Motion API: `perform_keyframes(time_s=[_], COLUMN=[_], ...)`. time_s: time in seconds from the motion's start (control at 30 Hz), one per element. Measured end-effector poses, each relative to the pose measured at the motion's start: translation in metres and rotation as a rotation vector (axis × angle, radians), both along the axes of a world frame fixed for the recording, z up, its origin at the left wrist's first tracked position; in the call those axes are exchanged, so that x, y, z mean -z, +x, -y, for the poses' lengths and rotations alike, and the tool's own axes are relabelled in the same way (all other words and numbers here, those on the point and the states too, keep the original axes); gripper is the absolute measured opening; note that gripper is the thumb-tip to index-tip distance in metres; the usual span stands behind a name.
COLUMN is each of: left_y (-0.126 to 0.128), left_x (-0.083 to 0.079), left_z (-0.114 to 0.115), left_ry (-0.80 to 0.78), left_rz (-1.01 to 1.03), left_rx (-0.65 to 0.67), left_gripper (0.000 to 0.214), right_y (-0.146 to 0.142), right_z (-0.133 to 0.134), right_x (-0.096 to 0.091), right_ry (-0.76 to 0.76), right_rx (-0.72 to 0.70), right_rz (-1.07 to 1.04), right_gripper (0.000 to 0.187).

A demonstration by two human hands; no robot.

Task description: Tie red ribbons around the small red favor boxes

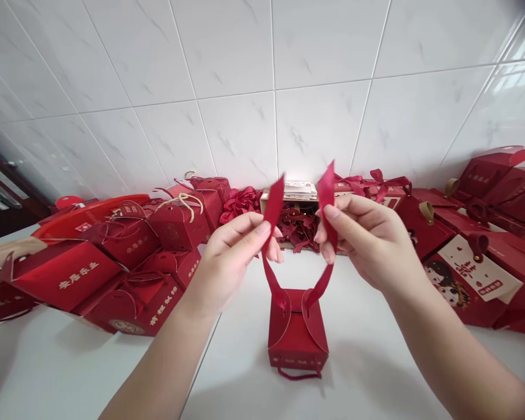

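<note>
A small red gift box stands on the white table in front of me, a dark red cord loop hanging at its near side. A red ribbon runs out of its top in two tails. My left hand pinches one tail between thumb and fingers, with the end sticking up above the grip. The other tail is pinched in my right hand, its end also pointing up. Both hands are raised above and behind the box, the tails spread apart in a V.
Red gift boxes crowd the left, where another person's hand touches one. More red boxes fill the right. At the back stand an open box of small red pieces and a heap of red ribbon before a tiled wall.
</note>
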State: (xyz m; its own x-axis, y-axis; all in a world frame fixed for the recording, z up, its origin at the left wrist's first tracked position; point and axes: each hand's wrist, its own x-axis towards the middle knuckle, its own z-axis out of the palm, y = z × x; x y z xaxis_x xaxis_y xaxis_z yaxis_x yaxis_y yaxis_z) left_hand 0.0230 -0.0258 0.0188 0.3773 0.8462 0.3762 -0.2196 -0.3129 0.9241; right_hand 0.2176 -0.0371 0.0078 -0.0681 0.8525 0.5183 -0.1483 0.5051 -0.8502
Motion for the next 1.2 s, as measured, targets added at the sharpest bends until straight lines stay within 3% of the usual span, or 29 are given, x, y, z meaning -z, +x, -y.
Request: perform_keyframes(time_s=[0.13, 0.33, 0.5, 0.7, 0.8, 0.87, 0.97, 1.07, 1.13, 1.2], left_y=[0.006, 0.010, 0.001, -0.009, -0.008, -0.006, -0.007, -0.023, -0.045, -0.073], left_x=[-0.003, -0.002, 0.004, 0.008, 0.010, 0.013, 0.021, 0.032, 0.042, 0.056], left_z=[0.005, 0.005, 0.000, -0.005, -0.001, 0.005, 0.015, 0.017, 0.013, 0.007], left_ry=[0.069, 0.088, -0.055, -0.262, -0.256, -0.127, 0.297, 0.655, 0.716, 0.699], left_rz=[-0.234, -0.320, -0.238, -0.071, -0.066, -0.131, -0.294, -0.451, -0.616, -0.839], left_rx=[-0.060, -0.106, 0.040, 0.087, 0.118, 0.025, -0.300, -0.614, -0.733, -0.766], left_gripper=[0.016, 0.012, 0.014, 0.018, 0.014, 0.022, 0.042, 0.030, 0.015, 0.013], right_y=[-0.007, -0.014, -0.009, 0.008, 0.007, 0.004, 0.004, 0.020, 0.041, 0.067], right_z=[0.004, 0.008, 0.002, -0.009, -0.010, -0.005, 0.008, 0.025, 0.036, 0.045], right_x=[-0.001, 0.006, 0.014, 0.032, 0.035, 0.036, 0.041, 0.053, 0.065, 0.078], right_ry=[-0.023, 0.171, 0.242, 0.735, 0.849, 0.864, 0.741, 0.517, 0.432, 0.389], right_rx=[-0.044, -0.096, -0.113, 0.015, 0.102, 0.144, 0.238, 0.377, 0.456, 0.509], right_rz=[0.127, 0.173, 0.242, 0.638, 0.675, 0.644, 0.500, 0.449, 0.558, 0.719], right_gripper=[0.015, 0.010, 0.014, 0.036, 0.040, 0.040, 0.036, 0.025, 0.019, 0.013])
